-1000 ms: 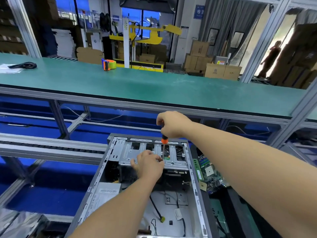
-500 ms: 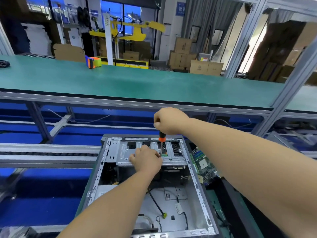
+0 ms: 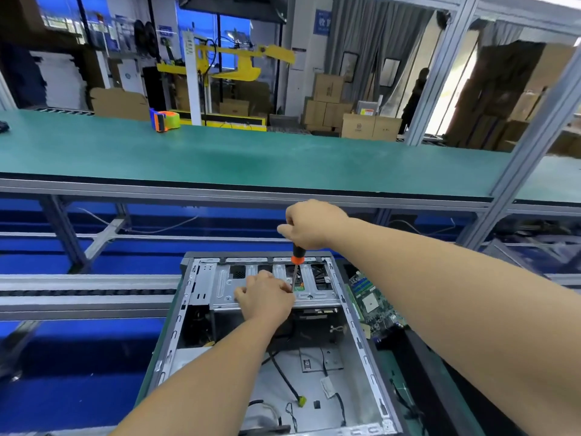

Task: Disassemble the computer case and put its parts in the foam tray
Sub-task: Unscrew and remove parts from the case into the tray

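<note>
The right hand is wrapping its grip around the screwdriver above the drive cage at the computer case's far end; the left hand, fingers curled, is steadying that cage. A tilting tip could be slipping off the screw, which I judge might drop inside.

Counts: one open computer case near me, one screwdriver, my two hands: left hand, right hand. One motherboard right of the case. One tape dispenser on the far green bench. One person far right. Cardboard boxes far behind, roughly six; stack too cluttered for an exact count.
</note>
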